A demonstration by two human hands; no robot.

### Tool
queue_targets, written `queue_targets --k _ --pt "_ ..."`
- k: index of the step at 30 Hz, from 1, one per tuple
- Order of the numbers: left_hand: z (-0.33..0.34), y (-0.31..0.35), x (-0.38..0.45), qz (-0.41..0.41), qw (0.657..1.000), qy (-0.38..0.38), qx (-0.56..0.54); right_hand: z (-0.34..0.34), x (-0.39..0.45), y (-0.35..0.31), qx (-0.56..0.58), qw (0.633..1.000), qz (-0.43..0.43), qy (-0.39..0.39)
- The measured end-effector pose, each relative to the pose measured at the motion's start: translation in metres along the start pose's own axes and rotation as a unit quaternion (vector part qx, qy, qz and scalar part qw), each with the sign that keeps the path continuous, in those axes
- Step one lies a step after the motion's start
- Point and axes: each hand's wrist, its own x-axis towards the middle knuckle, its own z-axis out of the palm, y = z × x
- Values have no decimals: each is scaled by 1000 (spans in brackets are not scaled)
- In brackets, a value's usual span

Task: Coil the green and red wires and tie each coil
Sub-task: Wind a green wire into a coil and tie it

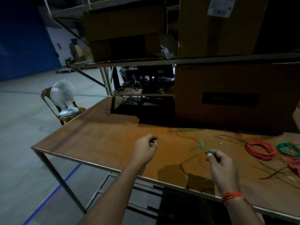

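A loose green wire (199, 138) arcs above the brown table (100, 135) and forms one small loop just left of my right hand (219, 163), which pinches the wire's near end. More of this wire hangs over the table's front edge. My left hand (146, 148) hovers over the table to the left with its fingers curled; I cannot tell whether it holds the wire. A finished red coil (259, 150) and a green coil (289, 148) lie at the right. Part of another red coil (294, 165) shows at the right edge.
Thin dark ties (272, 172) lie scattered at the front right. A large cardboard box (230, 98) and a black box (142, 106) stand at the back of the table under a shelf with more boxes. A chair with a white fan (62, 95) stands left of the table.
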Motion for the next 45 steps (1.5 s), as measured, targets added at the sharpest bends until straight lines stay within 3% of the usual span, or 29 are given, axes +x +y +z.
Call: queue_targets --k 5,10,18,22,24,26,27,29,31,32,33,36,40,45 --pt "-7 -56 85 -48 998 41 3 50 45 -6 -130 991 -29 34" --pt "-10 -105 186 -78 996 33 41 110 80 -23 -205 977 -9 59" --pt "29 -147 285 -58 972 -163 159 159 116 -37 -246 968 -26 51" --pt "35 -132 275 47 961 -253 102 173 129 -44 -248 967 -44 51" --pt "21 -117 261 135 921 -363 47 183 135 -49 -233 969 -62 56" --pt "2 -111 256 116 882 -452 -63 197 139 -54 -218 972 -71 57" --pt "-8 -113 259 70 881 -453 -117 205 141 -57 -214 972 -75 57" --pt "-22 -128 277 -13 923 -358 -142 219 145 -60 -205 974 -80 60" --pt "-37 -153 297 -104 969 -220 -46 232 145 -62 -205 973 -80 64" --pt "-46 -166 303 -134 976 -173 21 238 144 -63 -206 973 -82 67" --pt "-56 -178 307 -169 971 -153 70 244 144 -63 -205 972 -85 69" --pt "-74 -217 322 -285 945 -135 82 256 145 -62 -221 969 -86 63" --pt "-77 -259 358 -213 954 -46 207 263 155 -61 -233 968 -69 60" --pt "-39 -265 392 -182 952 -122 214 267 162 -63 -223 971 -86 33"
